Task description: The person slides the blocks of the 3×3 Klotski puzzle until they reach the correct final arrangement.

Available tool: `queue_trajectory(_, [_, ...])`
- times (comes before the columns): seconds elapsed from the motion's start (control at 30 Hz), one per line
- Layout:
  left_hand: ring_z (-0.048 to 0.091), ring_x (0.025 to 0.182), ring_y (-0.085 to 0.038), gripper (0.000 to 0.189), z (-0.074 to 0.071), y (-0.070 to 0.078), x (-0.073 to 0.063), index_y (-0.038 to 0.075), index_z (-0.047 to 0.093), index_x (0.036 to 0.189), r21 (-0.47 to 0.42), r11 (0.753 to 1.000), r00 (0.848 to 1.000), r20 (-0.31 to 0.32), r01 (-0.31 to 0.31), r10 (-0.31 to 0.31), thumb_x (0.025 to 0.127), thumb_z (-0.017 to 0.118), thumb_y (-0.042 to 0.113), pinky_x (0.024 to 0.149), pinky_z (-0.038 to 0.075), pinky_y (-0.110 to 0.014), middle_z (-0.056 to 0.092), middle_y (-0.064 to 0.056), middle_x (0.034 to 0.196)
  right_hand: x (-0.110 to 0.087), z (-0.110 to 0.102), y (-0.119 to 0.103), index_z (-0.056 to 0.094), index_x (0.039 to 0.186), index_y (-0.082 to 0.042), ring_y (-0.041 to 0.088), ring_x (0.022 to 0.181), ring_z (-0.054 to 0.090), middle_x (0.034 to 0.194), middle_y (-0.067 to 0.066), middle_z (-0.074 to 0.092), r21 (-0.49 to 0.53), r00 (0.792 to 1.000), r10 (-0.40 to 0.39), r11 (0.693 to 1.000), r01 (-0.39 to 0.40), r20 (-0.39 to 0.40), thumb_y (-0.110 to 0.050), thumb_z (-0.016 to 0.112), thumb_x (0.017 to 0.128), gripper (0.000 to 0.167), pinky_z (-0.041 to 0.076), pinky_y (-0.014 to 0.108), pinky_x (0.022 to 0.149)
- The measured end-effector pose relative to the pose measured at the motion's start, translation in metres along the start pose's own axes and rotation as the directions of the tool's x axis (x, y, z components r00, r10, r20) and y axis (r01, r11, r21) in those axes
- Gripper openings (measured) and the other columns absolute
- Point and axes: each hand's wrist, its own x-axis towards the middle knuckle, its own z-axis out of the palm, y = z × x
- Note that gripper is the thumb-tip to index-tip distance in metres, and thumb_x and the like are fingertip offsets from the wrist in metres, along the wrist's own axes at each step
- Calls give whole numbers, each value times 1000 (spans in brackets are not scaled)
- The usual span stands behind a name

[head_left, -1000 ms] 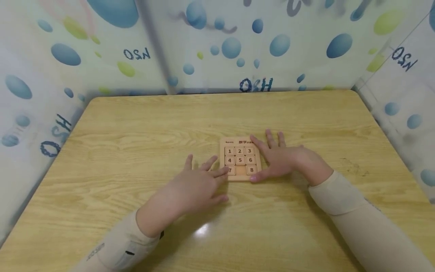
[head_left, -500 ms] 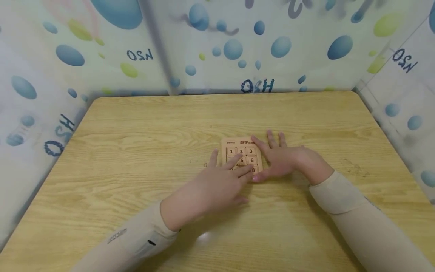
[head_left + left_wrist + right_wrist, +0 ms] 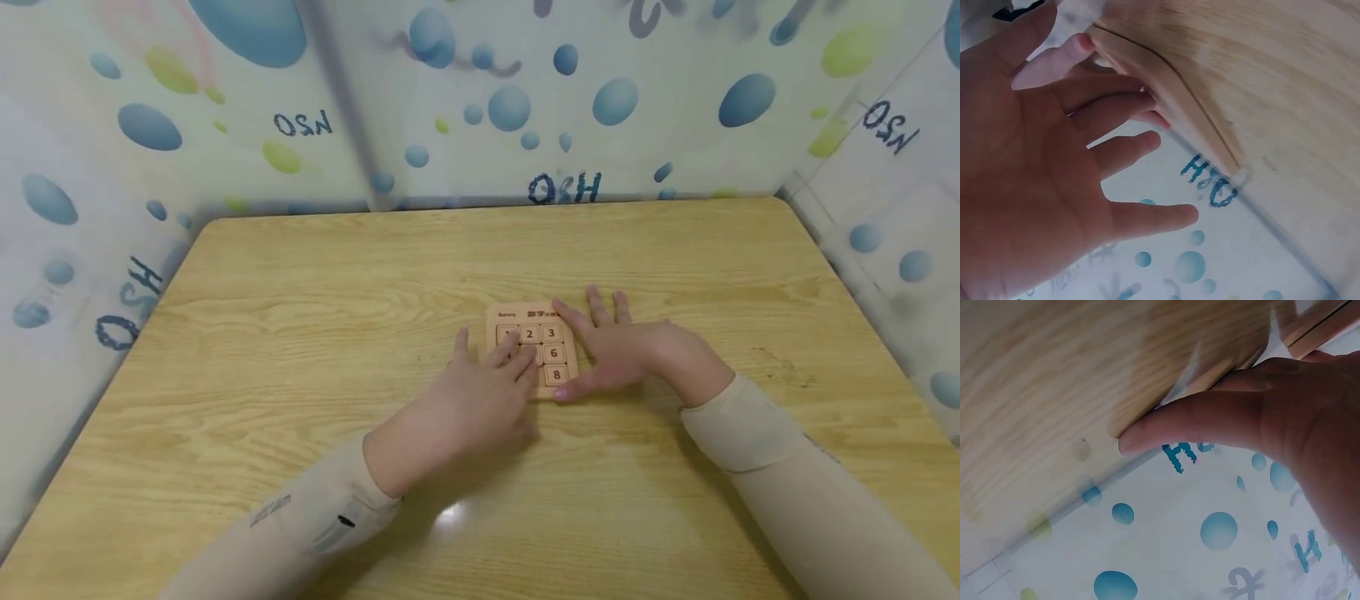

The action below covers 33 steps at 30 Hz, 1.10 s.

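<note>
A wooden number slide puzzle (image 3: 542, 315) lies flat on the table, with tiles 2, 3, 6 and 8 readable. My left hand (image 3: 476, 404) reaches over its left and lower part, fingers extended and spread, one fingertip on or just above the middle tile. It hides the lower left tiles and part of tile 1. At the puzzle's right side rests my right hand (image 3: 622, 350), index fingertip at the upper right corner, thumb at the lower right edge. In the left wrist view, the left hand (image 3: 1047, 175) shows its palm near the puzzle's edge (image 3: 1188, 103).
The light wood-grain table (image 3: 322, 292) carries the puzzle near its middle. Behind it rises a wall covering (image 3: 465, 75) printed with blue and green bubbles, which also runs along both sides. A dark smudge (image 3: 780, 367) marks the tabletop on the right.
My left hand has moved right from the puzzle's left edge onto its middle, then slightly back left, uncovering tile 8 again. My right hand stays at the right side.
</note>
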Motion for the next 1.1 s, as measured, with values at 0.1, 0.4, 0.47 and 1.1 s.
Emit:
queue_trajectory(0.1, [8,169,-26,82,0,4,-4,16,34,168,-9,1000,1000,29,-10,10,106,43,70,127,15,-78,20,1,179,0,2,1,-16,170,-33,62,156,-24,173,26,-29,1,1000,10,1000,-10,3,-91,64,79,134,3,101,98])
queue_trajectory(0.4, [12,169,-26,76,-14,10,-7,20,40,166,-35,999,1000,12,-13,13,107,45,67,128,17,-76,28,4,178,2,0,-3,-15,171,-31,64,155,-24,172,27,-29,-12,1000,-3,1000,3,9,-89,64,81,133,5,101,99])
queue_trajectory(0.47, [12,169,-26,75,-15,8,1,24,37,167,-31,999,1000,-9,-20,19,107,44,67,127,17,-77,26,7,179,2,0,-2,-16,171,-30,65,154,-24,172,28,-30,-14,1000,-13,1000,13,10,-88,64,82,133,6,100,100])
queue_trajectory(1.1, [3,170,-27,80,7,-19,0,28,30,169,-103,995,1000,9,16,-15,104,48,70,125,9,-82,15,13,179,0,1,0,-17,170,-34,62,156,-23,173,26,-30,-14,1000,6,1000,-6,2,-92,62,79,134,6,101,98])
